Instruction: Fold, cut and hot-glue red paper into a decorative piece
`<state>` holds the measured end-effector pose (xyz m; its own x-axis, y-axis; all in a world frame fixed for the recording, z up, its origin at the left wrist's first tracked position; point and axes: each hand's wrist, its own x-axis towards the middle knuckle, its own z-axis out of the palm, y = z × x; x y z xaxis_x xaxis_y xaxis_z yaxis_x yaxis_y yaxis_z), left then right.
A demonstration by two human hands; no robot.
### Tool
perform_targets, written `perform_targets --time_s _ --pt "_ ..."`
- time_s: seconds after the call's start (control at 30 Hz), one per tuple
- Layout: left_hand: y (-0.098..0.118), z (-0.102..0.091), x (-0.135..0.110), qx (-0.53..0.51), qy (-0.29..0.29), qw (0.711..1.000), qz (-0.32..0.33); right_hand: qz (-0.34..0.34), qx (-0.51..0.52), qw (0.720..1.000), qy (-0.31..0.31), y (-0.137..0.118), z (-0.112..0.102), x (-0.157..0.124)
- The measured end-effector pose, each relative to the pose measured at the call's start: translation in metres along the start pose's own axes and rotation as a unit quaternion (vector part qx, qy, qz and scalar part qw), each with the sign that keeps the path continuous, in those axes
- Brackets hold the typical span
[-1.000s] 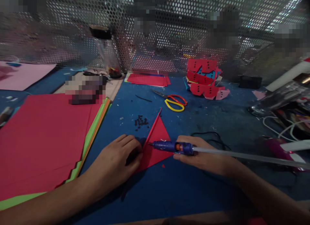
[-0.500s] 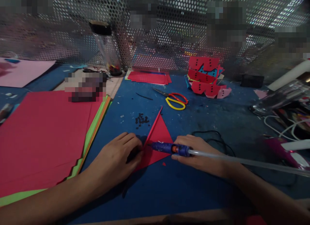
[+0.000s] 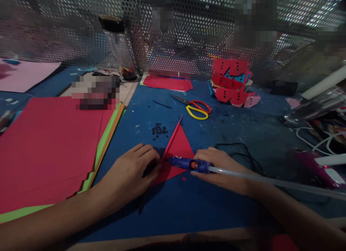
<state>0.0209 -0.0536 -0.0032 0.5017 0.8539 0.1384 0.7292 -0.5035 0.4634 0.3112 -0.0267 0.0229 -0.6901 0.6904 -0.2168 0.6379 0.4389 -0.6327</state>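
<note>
A red paper triangle (image 3: 177,143) lies folded on the blue table (image 3: 189,207), one edge standing up. My left hand (image 3: 132,170) rests on the table with its fingers curled against the triangle's left edge, pinching it. My right hand (image 3: 220,168) is wrapped round a blue glue gun (image 3: 189,163) whose nozzle points left at the fold, close to my left fingertips. A clear glue stick (image 3: 270,180) trails from the gun's back to the right.
A stack of red, green and orange sheets (image 3: 51,146) lies at left. Red-and-yellow scissors (image 3: 196,110), small black bits (image 3: 159,129), red cut-outs (image 3: 232,85), more red paper (image 3: 167,83) and a jar (image 3: 120,45) stand before a perforated metal screen. Cables and tools crowd the right edge.
The glue gun and my right hand have slid a little to the left along the triangle. My left hand stays on the paper's edge.
</note>
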Motion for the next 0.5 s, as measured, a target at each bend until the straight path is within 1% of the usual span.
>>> perform_targets --time_s 0.3,0.5 --pt "0.0007 0.0001 0.0013 0.007 0.012 1.000 0.003 -0.006 -0.006 1.000 0.002 0.0002 0.0001 -0.0006" --pt "0.0011 -0.0006 0.0006 0.009 0.009 1.000 0.004 -0.006 0.003 1.000 0.005 0.0010 0.0020 0.0002"
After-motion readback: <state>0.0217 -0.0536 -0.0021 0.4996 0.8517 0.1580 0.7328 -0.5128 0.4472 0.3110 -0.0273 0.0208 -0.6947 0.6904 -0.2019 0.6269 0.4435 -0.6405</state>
